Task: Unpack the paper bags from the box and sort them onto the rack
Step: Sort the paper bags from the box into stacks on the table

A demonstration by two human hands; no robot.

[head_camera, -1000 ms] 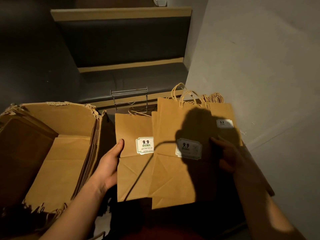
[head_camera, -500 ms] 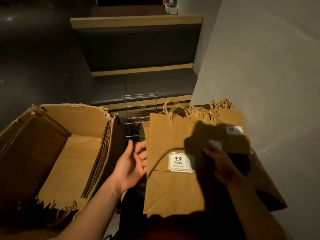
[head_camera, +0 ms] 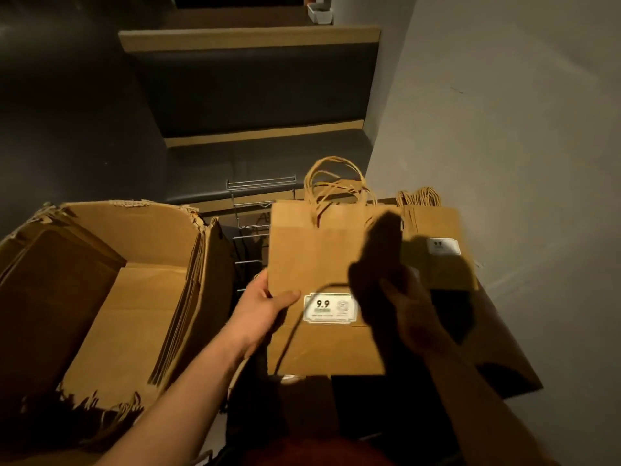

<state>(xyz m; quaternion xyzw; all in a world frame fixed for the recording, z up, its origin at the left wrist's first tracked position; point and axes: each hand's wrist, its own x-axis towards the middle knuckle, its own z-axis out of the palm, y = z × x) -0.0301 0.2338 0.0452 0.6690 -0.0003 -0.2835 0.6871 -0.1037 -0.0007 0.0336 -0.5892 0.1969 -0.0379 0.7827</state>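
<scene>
1. Gripping a flat brown paper bag (head_camera: 319, 264) by its left edge: left hand (head_camera: 265, 307), thumb laid over the front face, fingers hidden behind.
2. Holding the same bag at its right side: right hand (head_camera: 403, 307), deep in shadow, fingers pressed against the front; exact curl of the fingers hard to tell in the dark.
3. Held upright between the two hands, twisted paper handles (head_camera: 332, 183) on top, a white label (head_camera: 331, 308) marked 9.9 on the lower front.
4. Standing just behind and to the right, against the grey wall (head_camera: 504, 129): further paper bags (head_camera: 437, 243) of the same kind, one showing a like label, handles bunched at the top.
5. Sitting to the left: an open cardboard box (head_camera: 100, 297) with torn flaps, a stack of flat bags (head_camera: 181, 317) leaning on edge along its right inner side.
6. Showing between box and held bag: a wire rack (head_camera: 258, 210), partly hidden by the bag.
7. Lying beyond: a dark padded bench (head_camera: 255, 89) with tan trim.
</scene>
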